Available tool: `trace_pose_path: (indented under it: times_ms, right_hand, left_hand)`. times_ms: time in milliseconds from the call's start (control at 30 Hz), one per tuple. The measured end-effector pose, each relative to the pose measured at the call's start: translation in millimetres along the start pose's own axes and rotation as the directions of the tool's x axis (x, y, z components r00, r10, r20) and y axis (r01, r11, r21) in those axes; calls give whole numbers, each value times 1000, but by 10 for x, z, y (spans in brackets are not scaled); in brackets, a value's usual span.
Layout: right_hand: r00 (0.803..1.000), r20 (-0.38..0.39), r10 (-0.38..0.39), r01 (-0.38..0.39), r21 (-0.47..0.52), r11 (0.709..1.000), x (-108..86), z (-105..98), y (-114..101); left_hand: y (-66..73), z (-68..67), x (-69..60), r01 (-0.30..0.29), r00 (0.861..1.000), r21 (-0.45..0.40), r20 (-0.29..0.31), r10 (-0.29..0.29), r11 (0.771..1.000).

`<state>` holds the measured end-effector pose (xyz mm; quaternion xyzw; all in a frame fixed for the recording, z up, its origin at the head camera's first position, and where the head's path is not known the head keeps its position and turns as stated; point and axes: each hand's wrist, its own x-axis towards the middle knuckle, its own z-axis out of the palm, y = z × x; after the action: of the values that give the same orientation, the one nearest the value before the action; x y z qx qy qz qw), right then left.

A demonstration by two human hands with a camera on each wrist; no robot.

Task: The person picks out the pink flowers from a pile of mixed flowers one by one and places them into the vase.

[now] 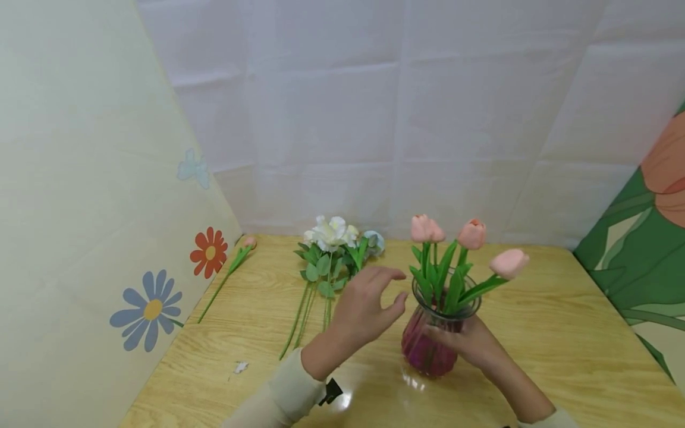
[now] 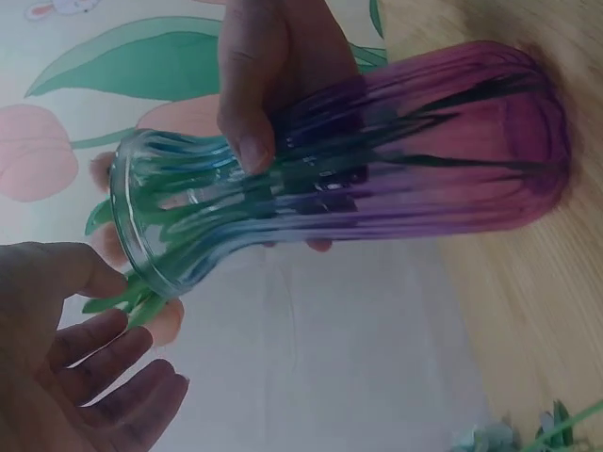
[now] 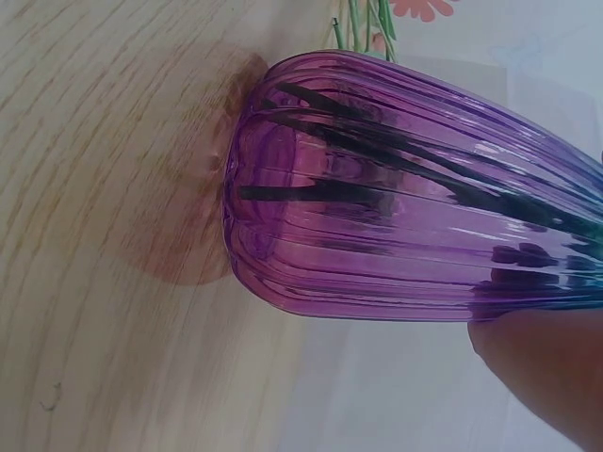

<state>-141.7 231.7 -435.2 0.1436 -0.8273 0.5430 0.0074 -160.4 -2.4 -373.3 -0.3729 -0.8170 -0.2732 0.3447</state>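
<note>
A ribbed glass vase (image 1: 428,351), purple-pink below and bluish toward its neck, stands on the table with several pink tulips (image 1: 473,235) in it. One tulip (image 1: 509,264) leans out to the right. My right hand (image 1: 476,343) grips the vase's upper body; in the left wrist view its thumb lies along the glass. Beside the rim, on the left, my left hand (image 1: 369,304) has loosely bent fingers with nothing between them. The left wrist view shows that hand (image 2: 66,348) close to the green leaves at the mouth. Dark stems (image 3: 320,192) show through the glass.
White flowers (image 1: 329,233) with long green stems lie behind my left hand, with a pale blue flower (image 1: 374,242) next to them. A single pink tulip (image 1: 250,242) lies by the left wall. A small white scrap (image 1: 241,367) marks the wood-grain table (image 1: 535,339).
</note>
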Motion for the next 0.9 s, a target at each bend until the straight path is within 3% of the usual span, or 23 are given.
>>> trace_pose_path:
  times_ms: [200,467,600,767,900]
  right_hand:
    - [1000,0,13,-13,-4,1000,-7,1,-11]
    - [1000,-4,22,-22,0,1000,-15,1,-12]
    - [1000,2,19,-19,10,1000,-12,1,-10]
    - [1000,10,20,-21,15,1000,-11,3,-10]
    - [999,15,34,-35,19,999,-16,8,-5]
  left_hand:
    - [-137,-48,-76,50,996,16,76,-51,999]
    - [-366,-123,-226,144,973,87,168,-157,986]
    - [-494,-167,-325,206,952,126,202,-229,970]
    - [-654,-224,-433,289,909,173,258,-327,941]
    - [-786,-256,-511,316,888,203,282,-364,927]
